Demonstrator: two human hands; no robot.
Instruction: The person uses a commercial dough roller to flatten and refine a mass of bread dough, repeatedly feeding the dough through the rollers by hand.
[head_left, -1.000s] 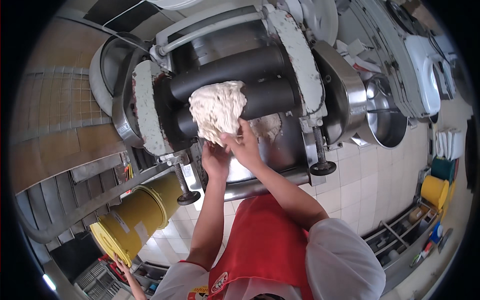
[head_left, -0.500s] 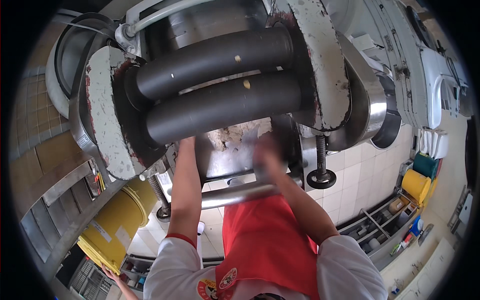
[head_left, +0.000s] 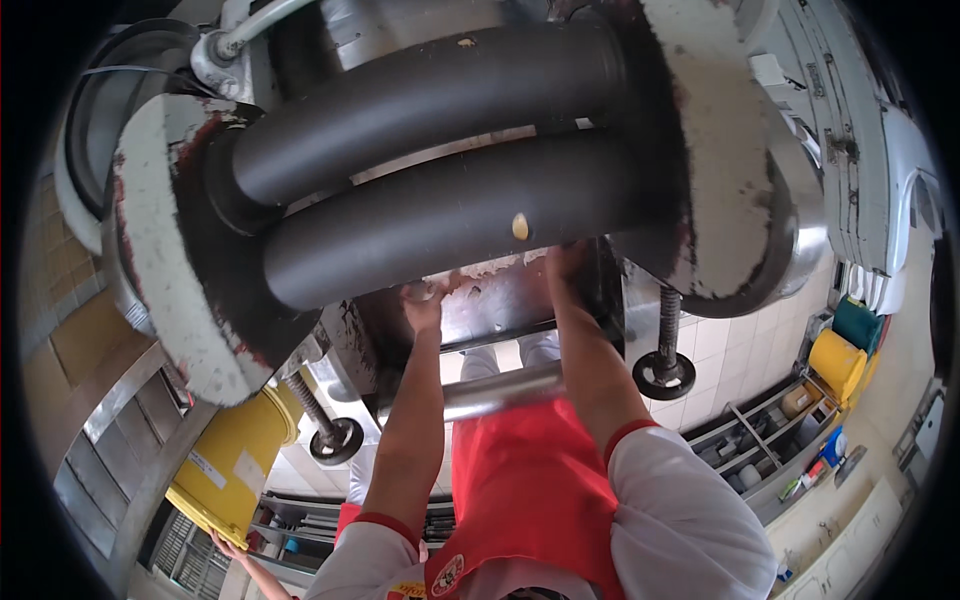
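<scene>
A dough roller machine with two dark rollers [head_left: 450, 205] fills the upper middle. Below the front roller, pale dough [head_left: 495, 267] shows as a ragged strip at the far part of the metal tray [head_left: 500, 310]; most of it is hidden under the roller. At the dough's left end is my left hand [head_left: 424, 304], its fingers curled round a pale bit of it, partly covered by the roller. My right hand [head_left: 567, 262] reaches beneath the roller at the dough's right end, and its fingers are hidden. A small dough scrap [head_left: 520, 226] sticks to the front roller.
Threaded knobs hang at the left [head_left: 336, 440] and right [head_left: 664, 375] of the machine. A metal bar [head_left: 500, 392] crosses before my red apron. A yellow bin [head_left: 228, 462] stands left, with another person's hand [head_left: 230, 545] at its lower edge. Shelves with containers line the right.
My view has shifted closer to the rollers. Both hands have moved to the dough's ends beneath the front roller; the right was blurred over the tray. Less dough shows on the tray now.
</scene>
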